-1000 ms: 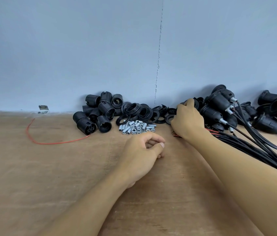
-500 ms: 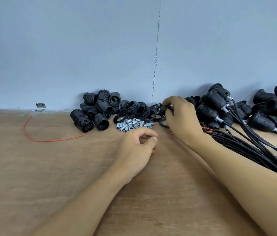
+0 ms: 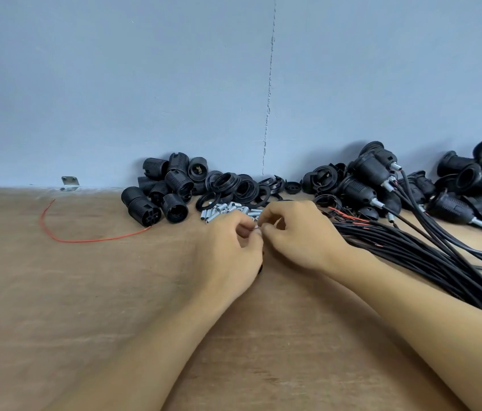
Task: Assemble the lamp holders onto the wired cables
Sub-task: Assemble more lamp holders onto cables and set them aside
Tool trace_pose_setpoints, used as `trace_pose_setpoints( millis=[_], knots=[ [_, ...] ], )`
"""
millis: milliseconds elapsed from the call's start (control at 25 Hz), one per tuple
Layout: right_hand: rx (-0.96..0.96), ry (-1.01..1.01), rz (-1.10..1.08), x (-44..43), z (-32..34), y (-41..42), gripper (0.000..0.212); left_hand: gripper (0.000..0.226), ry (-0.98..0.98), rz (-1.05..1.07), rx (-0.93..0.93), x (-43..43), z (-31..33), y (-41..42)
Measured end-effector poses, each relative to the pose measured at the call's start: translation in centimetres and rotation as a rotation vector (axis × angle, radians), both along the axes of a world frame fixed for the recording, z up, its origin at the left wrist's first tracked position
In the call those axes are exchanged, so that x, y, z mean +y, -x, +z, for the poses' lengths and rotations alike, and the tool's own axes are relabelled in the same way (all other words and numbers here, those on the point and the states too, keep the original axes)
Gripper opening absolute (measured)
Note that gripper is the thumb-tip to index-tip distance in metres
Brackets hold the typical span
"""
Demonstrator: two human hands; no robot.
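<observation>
Where both forearms reach in over the table point(image 3: 85, 307), the left hand point(image 3: 228, 253) and right hand point(image 3: 302, 235) meet fingertip to fingertip near its middle. The left hand's fingers are curled, with thumb and forefinger pinching a small silver tube point(image 3: 255, 229). The right hand's fingers are curled too, their tips against the same tube, but whether they grip it cannot be told. Just beyond the hands lies a heap of tubes point(image 3: 222, 210). To the right, a bundle of black cables point(image 3: 426, 259) runs from the near right edge up beside the right hand, with red ends showing. A loose red wire point(image 3: 85, 240) curves well off to the left. Farthest back, against the wall point(image 3: 145, 84), lie loose holders point(image 3: 168, 188), then rings point(image 3: 234, 188), and on the right wired holders point(image 3: 364, 185).
</observation>
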State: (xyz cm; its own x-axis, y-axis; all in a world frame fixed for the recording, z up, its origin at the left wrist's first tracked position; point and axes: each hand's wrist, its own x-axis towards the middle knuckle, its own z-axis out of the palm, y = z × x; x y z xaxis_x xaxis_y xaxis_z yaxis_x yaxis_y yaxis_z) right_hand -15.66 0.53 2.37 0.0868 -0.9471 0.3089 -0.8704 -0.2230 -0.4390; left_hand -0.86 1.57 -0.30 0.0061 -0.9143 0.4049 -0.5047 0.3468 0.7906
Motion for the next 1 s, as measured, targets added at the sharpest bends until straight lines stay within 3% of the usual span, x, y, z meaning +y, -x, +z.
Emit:
trace_pose_setpoints(
  millis=[80, 160, 280, 360, 480, 760, 880, 1000],
  knots=[
    [-0.040, 0.008, -0.004, -0.8, -0.7, -0.2, 0.017, 0.008, 0.055, -0.010, -0.145, 0.3, -0.3, 0.3],
    [-0.011, 0.019, 0.012, -1.5, -1.2, -0.4, 0.024, 0.013, 0.012, -0.013, -0.137, 0.1, -0.3, 0.2],
    [0.089, 0.030, 0.050, -2.0, -1.5, -0.6, 0.024, 0.026, -0.076, 0.030, 0.158, -0.6, 0.0, -0.3],
    [0.108, 0.040, 0.057, -1.9, -1.5, -0.5, 0.020, 0.022, -0.144, 0.081, 0.338, -1.1, 0.2, -0.8],
    [0.133, 0.046, 0.056, -1.8, -1.1, -0.2, 0.014, 0.025, -0.209, 0.084, 0.427, -1.4, 0.3, -1.1],
    [0.152, 0.046, 0.149, -0.1, -1.3, 1.1, 0.011, 0.025, -0.201, -0.084, 0.188, -1.3, 0.1, -0.9],
    [-0.060, 0.141, 0.089, 0.3, -1.4, 1.2, 0.014, 0.027, -0.239, -0.164, 0.222, -1.1, 0.3, -0.9],
    [0.023, 0.125, 0.121, 0.4, -1.5, 1.0, 0.023, 0.025, -0.212, -0.162, 0.251, -1.0, 0.4, -0.9]
  ],
)
